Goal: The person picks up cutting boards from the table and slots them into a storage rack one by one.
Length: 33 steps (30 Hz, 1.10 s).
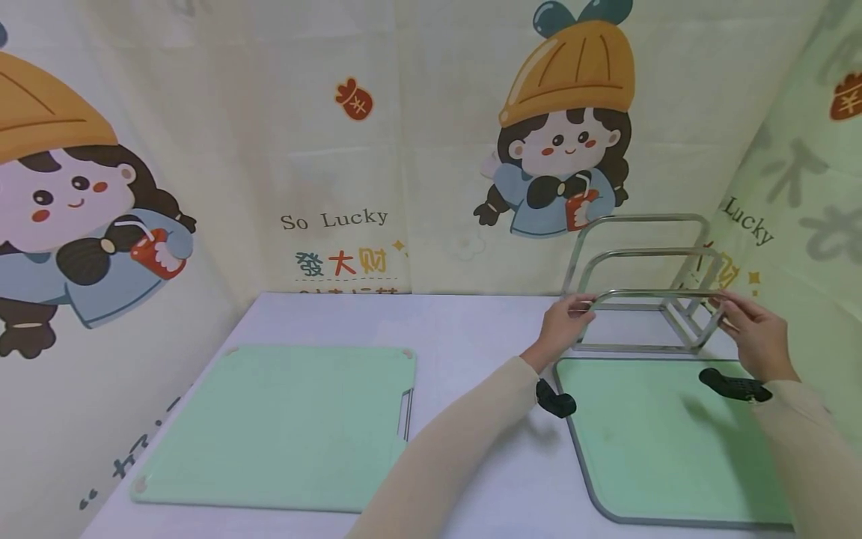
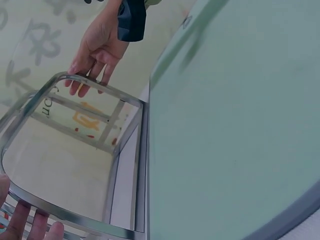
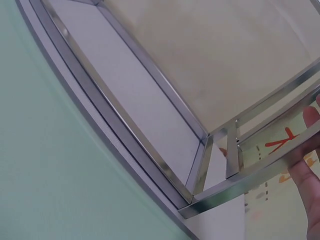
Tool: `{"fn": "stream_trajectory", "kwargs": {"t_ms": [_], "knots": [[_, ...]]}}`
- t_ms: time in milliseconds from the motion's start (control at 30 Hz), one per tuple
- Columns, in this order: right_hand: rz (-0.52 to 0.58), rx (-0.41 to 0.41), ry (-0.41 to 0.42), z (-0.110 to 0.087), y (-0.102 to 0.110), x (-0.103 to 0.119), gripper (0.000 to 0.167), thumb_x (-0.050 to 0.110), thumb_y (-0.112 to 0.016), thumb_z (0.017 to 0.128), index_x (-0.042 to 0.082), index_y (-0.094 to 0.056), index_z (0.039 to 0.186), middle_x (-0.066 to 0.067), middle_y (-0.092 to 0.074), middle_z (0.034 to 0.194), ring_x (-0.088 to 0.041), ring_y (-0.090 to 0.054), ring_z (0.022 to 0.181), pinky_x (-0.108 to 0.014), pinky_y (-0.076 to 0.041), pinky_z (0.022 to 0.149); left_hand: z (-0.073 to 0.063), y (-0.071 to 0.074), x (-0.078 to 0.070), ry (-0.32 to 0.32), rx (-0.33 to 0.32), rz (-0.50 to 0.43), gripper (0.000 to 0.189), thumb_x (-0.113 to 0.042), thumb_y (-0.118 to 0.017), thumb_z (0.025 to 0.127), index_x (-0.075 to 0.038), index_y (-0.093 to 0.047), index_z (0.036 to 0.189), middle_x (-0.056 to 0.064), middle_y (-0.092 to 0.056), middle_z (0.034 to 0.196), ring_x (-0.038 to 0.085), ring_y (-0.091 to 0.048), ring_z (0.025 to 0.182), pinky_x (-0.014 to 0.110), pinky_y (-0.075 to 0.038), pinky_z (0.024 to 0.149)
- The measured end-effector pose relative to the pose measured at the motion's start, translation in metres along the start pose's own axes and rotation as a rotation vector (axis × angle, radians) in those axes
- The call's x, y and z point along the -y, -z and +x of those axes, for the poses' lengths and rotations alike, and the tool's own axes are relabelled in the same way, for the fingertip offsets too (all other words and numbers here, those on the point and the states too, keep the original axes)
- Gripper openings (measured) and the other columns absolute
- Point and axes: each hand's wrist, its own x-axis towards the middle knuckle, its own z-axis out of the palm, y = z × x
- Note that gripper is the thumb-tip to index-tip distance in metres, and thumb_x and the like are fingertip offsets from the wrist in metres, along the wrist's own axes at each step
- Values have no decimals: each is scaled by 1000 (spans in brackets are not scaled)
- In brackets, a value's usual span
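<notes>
A silver metal rack [image 1: 660, 348] with three upright hoops stands at the back right of the table. My left hand [image 1: 564, 323] grips the left side of its front hoop, and my right hand [image 1: 759, 335] grips the right side. In the left wrist view, fingers [image 2: 37, 222] of the left hand curl round the hoop at the lower left, while the right hand [image 2: 102, 42] holds the opposite side. Only part of the right hand [image 3: 310, 187] shows at the right wrist view's edge, against the rack's metal bar [image 3: 240, 187].
A green cutting board [image 1: 269, 427] with a handle slot lies flat on the left of the white table [image 1: 485, 464]. Another green board [image 1: 653, 442], grey-edged, lies right, just in front of the rack. Printed cloth [image 1: 438, 150] hangs behind and at both sides.
</notes>
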Motion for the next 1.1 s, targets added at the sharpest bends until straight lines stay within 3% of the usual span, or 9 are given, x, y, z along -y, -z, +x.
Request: {"fn": "stream_trajectory", "kwargs": {"t_ms": [400, 700, 1100], "knots": [[-59, 22, -123, -2, 1, 4, 20, 8, -56, 91, 12, -72, 102, 3, -74, 92, -3, -69, 87, -16, -56, 66, 2, 8, 5, 25, -25, -50, 24, -12, -63, 90, -13, -65, 114, 6, -67, 113, 15, -65, 102, 12, -48, 76], [7, 55, -196, -1, 1, 8, 23, 4, -53, 92, 9, -74, 98, 1, -74, 93, -9, -71, 85, -22, -57, 66, 7, 11, 12, 23, -35, -67, 22, -12, -62, 90, -12, -65, 112, 6, -67, 112, 16, -65, 101, 12, -49, 77], [2, 108, -182, -1, -4, 5, 24, 0, -50, 93, 4, -73, 97, 1, -74, 92, -10, -71, 84, -24, -58, 66, 7, 19, 16, 30, -67, -75, 18, -10, -62, 90, -12, -67, 107, 4, -67, 111, 16, -65, 99, 14, -50, 76]]}}
